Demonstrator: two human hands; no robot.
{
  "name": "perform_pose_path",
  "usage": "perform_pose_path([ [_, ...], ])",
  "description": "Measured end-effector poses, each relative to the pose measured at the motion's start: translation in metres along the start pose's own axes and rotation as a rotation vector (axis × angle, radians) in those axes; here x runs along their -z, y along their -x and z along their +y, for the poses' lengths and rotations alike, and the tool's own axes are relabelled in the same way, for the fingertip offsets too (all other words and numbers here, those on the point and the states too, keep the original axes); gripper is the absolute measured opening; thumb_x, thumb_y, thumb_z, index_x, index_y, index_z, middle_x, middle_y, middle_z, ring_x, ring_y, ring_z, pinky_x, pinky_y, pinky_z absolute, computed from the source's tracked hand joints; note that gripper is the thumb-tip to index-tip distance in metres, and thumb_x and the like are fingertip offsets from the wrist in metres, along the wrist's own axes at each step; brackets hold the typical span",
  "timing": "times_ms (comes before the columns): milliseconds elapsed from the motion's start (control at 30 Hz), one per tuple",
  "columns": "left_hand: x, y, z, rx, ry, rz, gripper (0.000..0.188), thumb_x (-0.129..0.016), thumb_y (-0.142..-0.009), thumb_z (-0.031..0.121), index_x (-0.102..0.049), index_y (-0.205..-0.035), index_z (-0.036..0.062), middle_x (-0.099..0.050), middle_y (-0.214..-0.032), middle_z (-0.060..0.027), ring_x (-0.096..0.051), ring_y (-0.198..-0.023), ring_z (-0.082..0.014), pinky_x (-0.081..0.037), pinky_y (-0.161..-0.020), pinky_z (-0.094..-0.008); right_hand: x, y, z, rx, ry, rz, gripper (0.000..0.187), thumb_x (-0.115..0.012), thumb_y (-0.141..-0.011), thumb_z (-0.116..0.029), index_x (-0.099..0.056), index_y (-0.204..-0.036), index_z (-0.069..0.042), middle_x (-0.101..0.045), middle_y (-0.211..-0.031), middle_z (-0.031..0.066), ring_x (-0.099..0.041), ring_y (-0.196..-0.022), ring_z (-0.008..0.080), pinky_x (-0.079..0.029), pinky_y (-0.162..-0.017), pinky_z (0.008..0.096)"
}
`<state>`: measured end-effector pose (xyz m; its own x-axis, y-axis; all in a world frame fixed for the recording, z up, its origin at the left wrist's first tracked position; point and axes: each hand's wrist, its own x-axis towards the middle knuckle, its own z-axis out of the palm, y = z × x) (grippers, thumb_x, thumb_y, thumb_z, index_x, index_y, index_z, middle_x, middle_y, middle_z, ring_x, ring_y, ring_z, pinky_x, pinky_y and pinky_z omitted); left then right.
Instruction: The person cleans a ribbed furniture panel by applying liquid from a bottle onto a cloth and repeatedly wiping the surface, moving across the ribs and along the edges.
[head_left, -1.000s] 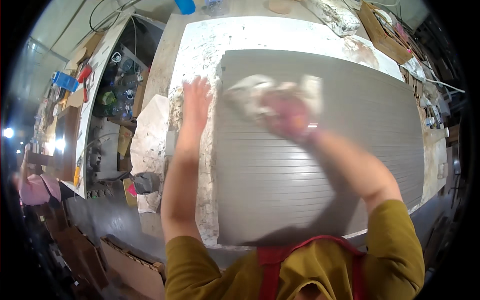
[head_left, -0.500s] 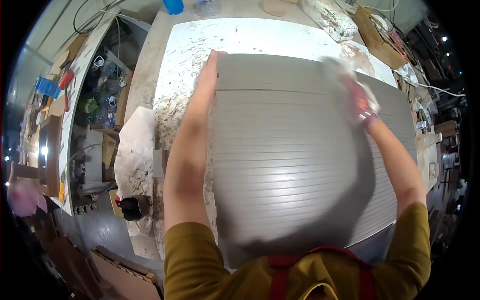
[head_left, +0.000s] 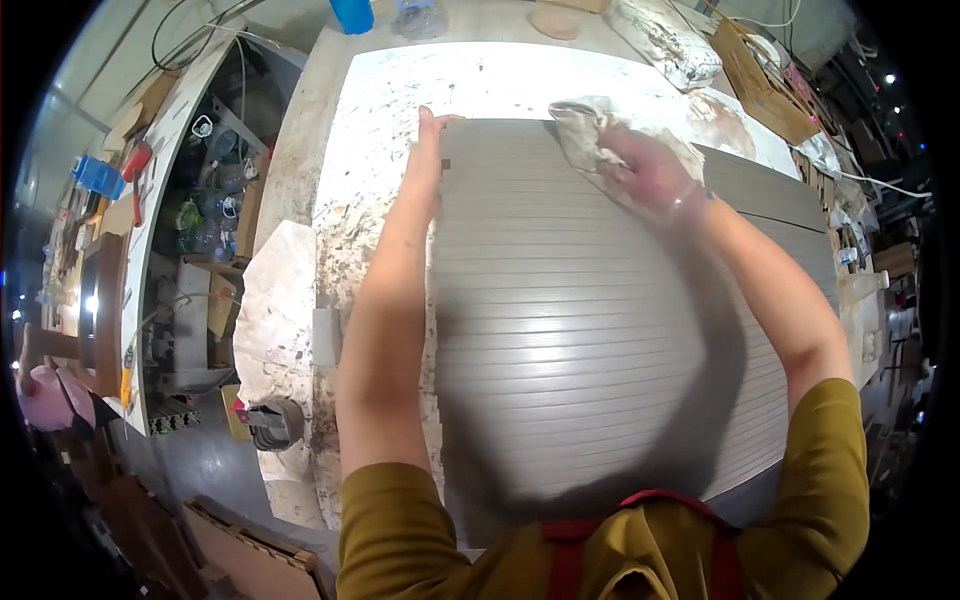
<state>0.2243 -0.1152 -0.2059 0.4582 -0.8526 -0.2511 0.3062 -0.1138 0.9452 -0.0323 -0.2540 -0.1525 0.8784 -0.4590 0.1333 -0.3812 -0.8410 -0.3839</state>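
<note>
A large grey panel with parallel grooves lies flat in front of me. My left hand is at its far left corner, seen from the side, with a finger hooked over the corner. My right hand, blurred and pinkish as if gloved, grips a stained whitish rag. It presses the rag onto the far part of the panel, right of the middle. Folds of cloth spread around the fingers and hide part of them.
Under the panel is a paint-spattered white board on the table. A blue cup stands at the far edge. Far right are a stained white block and a wooden box. To the left, a dark roll sits near shelving with plastic bottles.
My right hand has swept the rag leftward across the panel's far part, toward its far edge. My left hand keeps its place at the corner. The whole view has shifted slightly.
</note>
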Motion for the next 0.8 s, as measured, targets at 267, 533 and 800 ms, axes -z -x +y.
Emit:
perform_pose_path([
  [267,0.019,-0.027,-0.011,-0.071,0.207,0.004,0.056,-0.032,-0.098,0.048,-0.049,-0.128,0.0044,-0.059,-0.119,-0.0117,-0.054,-0.111,-0.0229,-0.043,-0.096,-0.0364,-0.066,-0.079,-0.124,0.049,-0.054,0.151,0.029,-0.057,-0.079,-0.019,-0.062,-0.102,-0.003,-0.064,-0.101,0.0195,-0.063,-0.094,0.0347,-0.048,-0.085,0.0431],
  [533,0.022,-0.008,0.012,-0.131,-0.407,0.044,0.061,-0.030,-0.098,0.052,-0.049,-0.130,0.0033,-0.040,-0.142,-0.0147,-0.035,-0.131,-0.0293,-0.023,-0.109,-0.0377,0.049,0.157,0.083,-0.505,0.228,0.400,0.030,-0.057,-0.083,-0.023,-0.059,-0.110,-0.011,-0.065,-0.098,0.0133,-0.063,-0.092,0.0310,-0.051,-0.077,0.0393],
  [800,-0.135,0.132,-0.022,-0.646,-1.639,-0.220,0.061,-0.051,-0.091,0.032,-0.032,-0.142,0.0047,-0.027,-0.150,-0.0121,-0.022,-0.139,-0.0293,-0.017,-0.112,-0.0483,0.123,0.430,0.198,-1.185,0.458,0.502,0.047,-0.050,-0.089,-0.036,-0.048,-0.128,-0.011,-0.051,-0.129,0.0207,-0.053,-0.113,0.0371,-0.043,-0.094,0.0425],
])
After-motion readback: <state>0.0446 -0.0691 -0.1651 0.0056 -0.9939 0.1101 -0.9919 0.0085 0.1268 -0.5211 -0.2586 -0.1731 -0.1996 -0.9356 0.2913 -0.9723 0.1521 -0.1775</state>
